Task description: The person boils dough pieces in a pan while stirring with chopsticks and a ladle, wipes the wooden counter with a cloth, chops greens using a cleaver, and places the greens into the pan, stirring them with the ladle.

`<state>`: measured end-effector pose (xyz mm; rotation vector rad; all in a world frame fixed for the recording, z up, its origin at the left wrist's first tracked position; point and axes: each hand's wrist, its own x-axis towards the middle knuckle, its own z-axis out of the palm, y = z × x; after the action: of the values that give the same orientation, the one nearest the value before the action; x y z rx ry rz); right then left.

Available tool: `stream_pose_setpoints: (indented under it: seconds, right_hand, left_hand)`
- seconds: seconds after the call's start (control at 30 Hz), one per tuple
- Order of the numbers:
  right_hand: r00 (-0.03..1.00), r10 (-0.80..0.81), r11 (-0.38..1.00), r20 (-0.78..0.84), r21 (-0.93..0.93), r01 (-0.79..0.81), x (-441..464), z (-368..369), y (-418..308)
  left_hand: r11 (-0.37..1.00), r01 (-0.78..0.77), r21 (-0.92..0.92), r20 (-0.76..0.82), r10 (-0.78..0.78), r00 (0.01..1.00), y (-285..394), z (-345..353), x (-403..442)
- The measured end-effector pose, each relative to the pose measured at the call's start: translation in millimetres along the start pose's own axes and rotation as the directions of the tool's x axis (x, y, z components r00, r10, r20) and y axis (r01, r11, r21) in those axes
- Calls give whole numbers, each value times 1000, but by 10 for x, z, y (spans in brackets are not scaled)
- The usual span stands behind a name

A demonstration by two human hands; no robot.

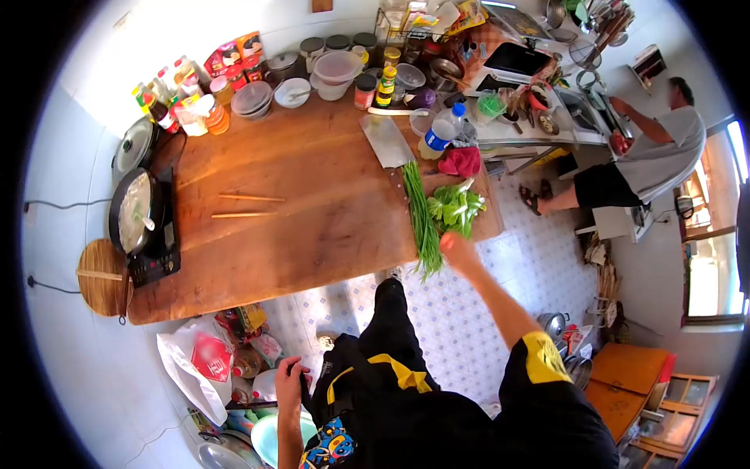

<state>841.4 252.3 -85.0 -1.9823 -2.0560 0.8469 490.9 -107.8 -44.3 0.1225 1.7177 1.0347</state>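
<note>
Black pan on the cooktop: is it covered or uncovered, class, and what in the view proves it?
Uncovered: no lid sits over the pan, so pale food and a utensil show inside.

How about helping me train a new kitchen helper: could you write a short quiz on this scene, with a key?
1. What sits on the induction cooker?
a) a kettle
b) a frying pan
c) a rice cooker

2. True or false: the left hand is closer to the leafy greens than the right hand is.

3. Fill the gap: the plastic bottle near the pink cloth has a ____ cap.

Key: 1 b; 2 false; 3 blue
</note>
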Motion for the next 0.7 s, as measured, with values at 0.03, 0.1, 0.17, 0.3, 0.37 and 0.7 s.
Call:
stream_pose_setpoints:
  seconds: [0.03, 0.1, 0.17, 0.3, 0.37, 0.7]
  right_hand:
    - [995, -41, 996, -86, -80, 34, 406, -147, 17]
    - [972, -51, 997, -228, -71, 36, 1316, -209, 414]
    - [959, -38, 978, -281, -206, -22, 2147, -251, 662]
    - [913, -175, 926, -368, -377, 26, 2851, -139, 902]
    - [949, -142, 938, -280, -346, 39, 2905, -251, 819]
    - [964, 146, 902, -221, 430, -38, 1467, -1005, 494]
  left_hand:
    - [999, 21, -30, -20, -22, 1000, -49, 118, 96]
    - [999, 46, -22, -48, -48, 998, -179, 419, 296]
    - [992, 35, 122, -52, -29, 998, -162, 783, 358]
    - [997, 42, 64, -40, -39, 998, -106, 1566, 366]
    - [959, 175, 222, -14, -177, 984, -143, 1771, 406]
    - [995, 102, -1, -120, -101, 988, 741, 2456, 623]
